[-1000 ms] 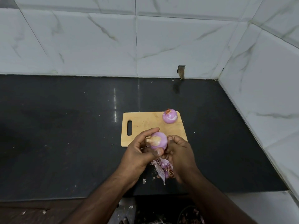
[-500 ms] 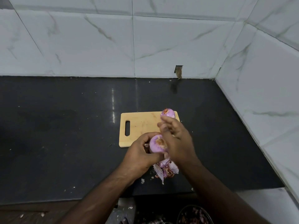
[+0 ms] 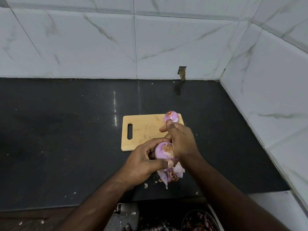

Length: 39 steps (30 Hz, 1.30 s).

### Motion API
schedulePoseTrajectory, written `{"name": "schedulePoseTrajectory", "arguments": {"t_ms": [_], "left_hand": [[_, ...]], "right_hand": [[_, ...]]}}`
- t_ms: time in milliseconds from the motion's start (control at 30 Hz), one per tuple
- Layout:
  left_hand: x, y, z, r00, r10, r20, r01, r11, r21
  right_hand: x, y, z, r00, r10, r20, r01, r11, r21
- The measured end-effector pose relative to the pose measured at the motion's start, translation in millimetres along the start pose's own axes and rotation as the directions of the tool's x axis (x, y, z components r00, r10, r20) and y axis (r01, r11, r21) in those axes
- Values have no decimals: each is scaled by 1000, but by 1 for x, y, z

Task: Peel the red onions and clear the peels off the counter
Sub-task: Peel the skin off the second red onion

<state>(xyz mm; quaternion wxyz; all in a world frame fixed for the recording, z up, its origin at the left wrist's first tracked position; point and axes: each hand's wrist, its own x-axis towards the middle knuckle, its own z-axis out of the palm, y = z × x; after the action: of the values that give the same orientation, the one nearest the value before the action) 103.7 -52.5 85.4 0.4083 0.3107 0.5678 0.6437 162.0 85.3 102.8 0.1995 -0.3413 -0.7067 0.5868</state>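
Note:
A peeled purple onion [image 3: 162, 151] with a brownish root end is gripped in my left hand [image 3: 143, 161], just above the near edge of the wooden cutting board [image 3: 143, 130]. My right hand [image 3: 180, 141] is raised beside and over that onion with its fingers loosely extended; I see nothing held in it. Its fingertip reaches up to a second peeled onion [image 3: 171, 116] that sits on the board's far right corner. A heap of purple and papery peels [image 3: 174, 174] lies on the black counter [image 3: 66, 130] under my hands.
Small peel scraps [image 3: 146, 185] dot the counter near its front edge. A dark bowl [image 3: 199, 220] holding peels sits below the counter at the bottom right. White marble-tiled walls close the back and the right side.
My right hand let go of the held onion and lifted up and forward toward the onion on the board. The left hand kept its grip and turned the onion's root end upward.

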Motion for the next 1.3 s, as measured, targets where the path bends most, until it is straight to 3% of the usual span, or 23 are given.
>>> {"name": "schedulePoseTrajectory", "arguments": {"t_ms": [133, 233, 400, 567, 667, 800, 967, 1100, 1200, 1300], "left_hand": [[3, 1, 0, 998, -9, -56, 10, 1000, 17], [2, -1, 0, 999, -9, -40, 12, 997, 71], [-1, -4, 1, 999, -18, 44, 18, 1000, 0], [-1, -3, 1, 997, -66, 30, 67, 997, -25], [0, -5, -2, 997, -75, -4, 75, 997, -11], [-2, -4, -6, 993, -90, 81, 91, 996, -10], [-2, -5, -3, 990, -91, 112, 97, 994, -41], [-1, -4, -9, 993, -86, 77, 94, 990, -106], [-2, -4, -14, 993, -97, 65, 106, 984, -143], [-4, -6, -16, 991, -107, 76, 117, 982, -145]], "right_hand": [[-11, 3, 4, 993, -4, 120, 4, 1000, 4], [-11, 7, 8, 996, -54, 69, 61, 993, -101], [-1, 5, -1, 998, 4, 55, 3, 991, -136], [0, 1, -3, 987, 57, 147, -34, 988, -151], [-9, 4, 2, 987, -49, 154, 78, 979, -188], [-6, 4, 0, 981, -105, 163, 147, 951, -272], [2, 0, -7, 977, -25, 209, 75, 969, -235], [-5, -3, -25, 936, 128, 327, -150, 988, 44], [-15, 4, -37, 864, 37, 502, -127, 981, 147], [-19, 9, -39, 862, 35, 506, -108, 987, 115]]}}
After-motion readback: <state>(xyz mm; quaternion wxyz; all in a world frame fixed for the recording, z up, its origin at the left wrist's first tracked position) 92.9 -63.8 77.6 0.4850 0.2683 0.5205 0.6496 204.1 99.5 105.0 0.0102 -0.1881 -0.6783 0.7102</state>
